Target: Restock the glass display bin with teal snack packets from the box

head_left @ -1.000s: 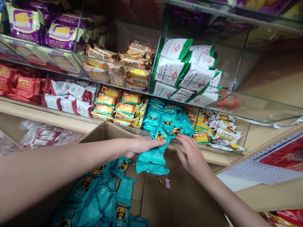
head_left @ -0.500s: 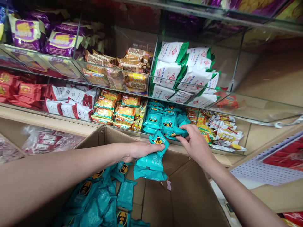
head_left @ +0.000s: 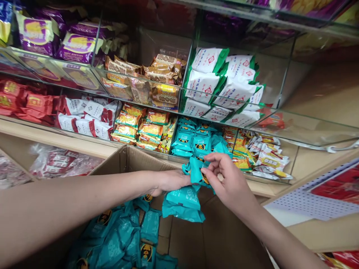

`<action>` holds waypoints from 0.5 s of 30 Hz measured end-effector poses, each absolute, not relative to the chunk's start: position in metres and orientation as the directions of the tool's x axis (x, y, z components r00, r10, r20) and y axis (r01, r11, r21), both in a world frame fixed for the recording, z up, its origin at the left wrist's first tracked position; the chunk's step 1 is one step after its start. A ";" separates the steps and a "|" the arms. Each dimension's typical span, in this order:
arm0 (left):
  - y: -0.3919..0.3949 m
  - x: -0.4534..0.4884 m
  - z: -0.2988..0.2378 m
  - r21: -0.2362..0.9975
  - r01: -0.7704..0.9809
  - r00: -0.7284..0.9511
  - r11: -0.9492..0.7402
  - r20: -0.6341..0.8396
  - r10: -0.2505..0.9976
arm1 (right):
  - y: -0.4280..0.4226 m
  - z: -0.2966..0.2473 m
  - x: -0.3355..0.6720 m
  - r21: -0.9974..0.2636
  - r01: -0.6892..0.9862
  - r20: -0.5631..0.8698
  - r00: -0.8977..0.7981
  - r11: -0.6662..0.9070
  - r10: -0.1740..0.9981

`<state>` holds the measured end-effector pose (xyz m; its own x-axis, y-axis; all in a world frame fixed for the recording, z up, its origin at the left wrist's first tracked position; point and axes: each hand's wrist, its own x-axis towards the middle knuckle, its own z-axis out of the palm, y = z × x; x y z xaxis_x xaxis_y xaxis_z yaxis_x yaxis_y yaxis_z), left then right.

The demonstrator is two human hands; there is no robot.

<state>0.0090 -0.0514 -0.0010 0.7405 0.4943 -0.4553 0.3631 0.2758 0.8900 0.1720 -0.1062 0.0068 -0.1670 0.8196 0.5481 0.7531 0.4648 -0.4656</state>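
My left hand is closed on several teal snack packets above an open cardboard box. With thumb and fingers, my right hand pinches one teal packet beside the left hand's bunch; part of that packet is hidden by my fingers. Just behind, a shelf compartment holds stacked teal packets of the same look, with a black oval and a yellow figure. More teal packets lie loose in the left part of the box.
Glass dividers split the shelves. Yellow packets stand left of the teal stack, white packets to its right, and white-and-green packets above. A wooden shelf edge runs below. A perforated white panel is at the right.
My right hand has drawn back from the shelf stack toward my left hand, a teal packet in its fingers. The left hand still holds its bunch. The view has shifted slightly.
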 end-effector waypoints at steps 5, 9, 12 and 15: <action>-0.054 0.006 0.000 0.905 0.320 0.741 0.280 -0.423 0.521 | -0.116 -0.003 0.175 -0.304 0.769 0.576 -0.322 0.562 0.751; -0.052 0.005 0.000 0.944 0.291 0.757 0.156 -0.327 0.566 | -0.115 -0.007 0.185 -0.233 0.780 0.642 -0.325 0.581 0.695; -0.051 0.006 -0.001 0.918 0.339 0.751 0.206 -0.396 0.529 | -0.102 -0.009 0.198 -0.123 0.862 0.779 -0.223 0.492 0.585; -0.050 0.009 -0.002 0.891 0.378 0.744 0.252 -0.454 0.490 | -0.078 -0.004 0.215 0.078 0.952 0.855 -0.216 0.296 0.472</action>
<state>0.0087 -0.0505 -0.0015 0.7438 0.4901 -0.4545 0.3779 0.2525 0.8907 0.2149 -0.0776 -0.0043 -0.2163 0.4716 0.8549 0.9521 0.2957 0.0777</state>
